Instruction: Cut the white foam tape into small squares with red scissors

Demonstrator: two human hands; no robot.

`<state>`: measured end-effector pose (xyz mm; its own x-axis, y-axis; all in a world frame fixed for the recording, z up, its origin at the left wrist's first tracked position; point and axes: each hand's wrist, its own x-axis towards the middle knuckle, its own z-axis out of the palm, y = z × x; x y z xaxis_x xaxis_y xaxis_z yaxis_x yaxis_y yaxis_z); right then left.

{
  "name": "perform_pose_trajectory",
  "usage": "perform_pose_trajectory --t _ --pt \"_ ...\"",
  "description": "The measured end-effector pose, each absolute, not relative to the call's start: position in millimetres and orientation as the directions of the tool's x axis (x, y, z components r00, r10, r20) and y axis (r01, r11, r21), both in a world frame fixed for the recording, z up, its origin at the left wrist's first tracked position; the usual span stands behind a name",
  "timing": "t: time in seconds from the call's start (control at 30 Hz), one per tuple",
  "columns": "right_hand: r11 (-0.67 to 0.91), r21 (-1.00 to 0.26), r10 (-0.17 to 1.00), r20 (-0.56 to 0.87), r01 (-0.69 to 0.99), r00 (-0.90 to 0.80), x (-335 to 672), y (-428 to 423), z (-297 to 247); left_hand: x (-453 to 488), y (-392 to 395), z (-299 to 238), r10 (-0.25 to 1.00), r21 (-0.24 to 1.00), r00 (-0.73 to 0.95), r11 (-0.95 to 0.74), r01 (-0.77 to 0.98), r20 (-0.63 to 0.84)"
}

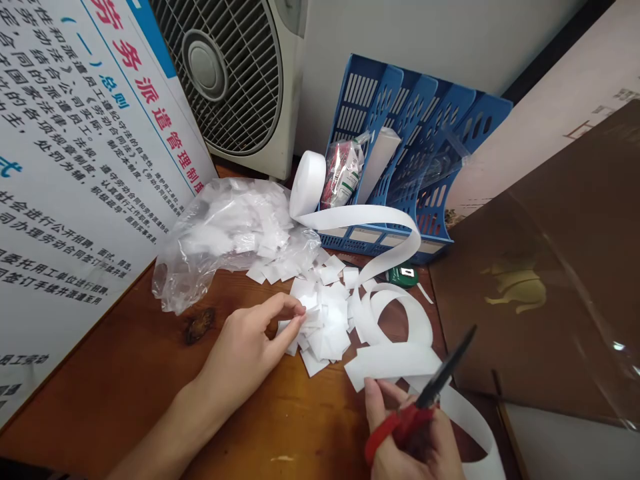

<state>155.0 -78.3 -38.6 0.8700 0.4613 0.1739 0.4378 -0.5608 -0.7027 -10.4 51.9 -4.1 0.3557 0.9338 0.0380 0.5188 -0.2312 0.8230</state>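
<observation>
My left hand [247,350] pinches white cut squares at the edge of a pile of white paper pieces [323,313] on the wooden table [150,373]. My right hand [417,443] is closed round red-handled scissors [425,397] whose dark blades point up and right. Its thumb also rests on the free end of a long white strip [395,360]. The strip curls back across the table to a white roll [307,183] that stands by the blue rack.
A clear plastic bag [225,233] with more white pieces lies behind the pile. A blue file rack [415,153] and a white fan [235,73] stand at the back. A printed poster board [75,167] leans at left, a brown board [550,280] at right. A green tape measure [403,275] sits near the rack.
</observation>
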Motion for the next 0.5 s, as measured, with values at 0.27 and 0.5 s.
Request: perform_pose_trajectory --t 0.27,0.5 --pt "-0.598 -0.723 0.372 0.133 0.346 0.919 172 -57 -27 -9 58 -10 0.916 0.771 0.324 -0.379 0.512 0.236" --pt "-0.331 -0.909 0.445 0.088 0.255 0.891 168 -73 -36 -10 59 -15 0.922 0.69 0.328 -0.375 0.619 0.207"
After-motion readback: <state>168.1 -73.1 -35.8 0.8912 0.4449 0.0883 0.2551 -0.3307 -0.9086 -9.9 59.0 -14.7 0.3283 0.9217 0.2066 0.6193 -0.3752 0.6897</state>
